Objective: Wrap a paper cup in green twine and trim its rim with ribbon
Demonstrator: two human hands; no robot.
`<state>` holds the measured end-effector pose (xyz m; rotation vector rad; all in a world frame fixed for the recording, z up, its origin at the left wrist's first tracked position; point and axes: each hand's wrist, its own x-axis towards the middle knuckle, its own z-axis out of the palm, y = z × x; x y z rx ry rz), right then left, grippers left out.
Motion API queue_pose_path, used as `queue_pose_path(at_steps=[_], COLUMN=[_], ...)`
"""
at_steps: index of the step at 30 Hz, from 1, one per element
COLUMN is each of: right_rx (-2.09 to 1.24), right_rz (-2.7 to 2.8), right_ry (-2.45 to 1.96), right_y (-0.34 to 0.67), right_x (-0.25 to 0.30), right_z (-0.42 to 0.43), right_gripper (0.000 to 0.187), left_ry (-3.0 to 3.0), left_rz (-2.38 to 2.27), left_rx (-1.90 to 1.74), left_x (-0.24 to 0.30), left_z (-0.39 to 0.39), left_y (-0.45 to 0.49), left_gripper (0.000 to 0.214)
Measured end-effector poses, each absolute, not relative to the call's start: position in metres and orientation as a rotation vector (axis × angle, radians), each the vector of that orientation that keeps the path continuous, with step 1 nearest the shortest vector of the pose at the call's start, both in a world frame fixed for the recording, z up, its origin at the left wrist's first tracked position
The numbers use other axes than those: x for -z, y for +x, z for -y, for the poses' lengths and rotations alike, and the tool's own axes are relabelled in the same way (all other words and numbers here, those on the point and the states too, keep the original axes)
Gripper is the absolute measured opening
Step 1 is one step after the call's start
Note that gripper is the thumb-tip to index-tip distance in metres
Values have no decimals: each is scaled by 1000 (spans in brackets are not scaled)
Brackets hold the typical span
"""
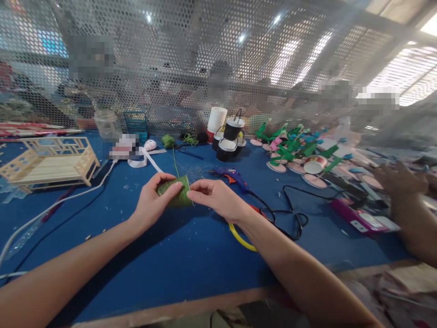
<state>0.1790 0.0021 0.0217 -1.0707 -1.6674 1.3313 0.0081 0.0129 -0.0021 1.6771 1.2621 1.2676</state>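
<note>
My left hand (pixel 153 198) is wrapped around a small cup covered in green yarn (pixel 180 193), holding it tilted on its side above the blue table. At the cup's right rim, the thumb and fingers of my right hand (pixel 218 198) pinch together against the edge; any yarn end between them is too small to make out. A green strand (pixel 175 161) runs from the cup back to a ball of green yarn (pixel 168 140). Just beyond my right hand lies a blue glue gun (pixel 239 181), its black cord trailing right.
Black cups with white rims (pixel 235 128) and stacked white paper cups (pixel 219 119) stand at the back. A miniature wooden bench (pixel 56 167) sits left, near white ribbon (pixel 152 159). Green paper plants (pixel 290 143), a purple power strip (pixel 357 217) and another person's hand (pixel 403 182) are right.
</note>
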Motion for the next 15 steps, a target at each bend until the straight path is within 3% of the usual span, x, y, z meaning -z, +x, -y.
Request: queue_pose_path(at_steps=[6,15], right_rx=[-1215,-762], right_rz=[1669,1988], right_ry=[-1126,-1030], right_y=[175,183], right_x=[-19,-22], right_z=[-1,-1], right_gripper=[17,6], left_ry=[1772,1255], left_rz=[-1244,-927], left_rx=[-1248,-962], left_x=[-1,-7], left_z=[-10,-25], left_y=[9,0], left_gripper=[31,40])
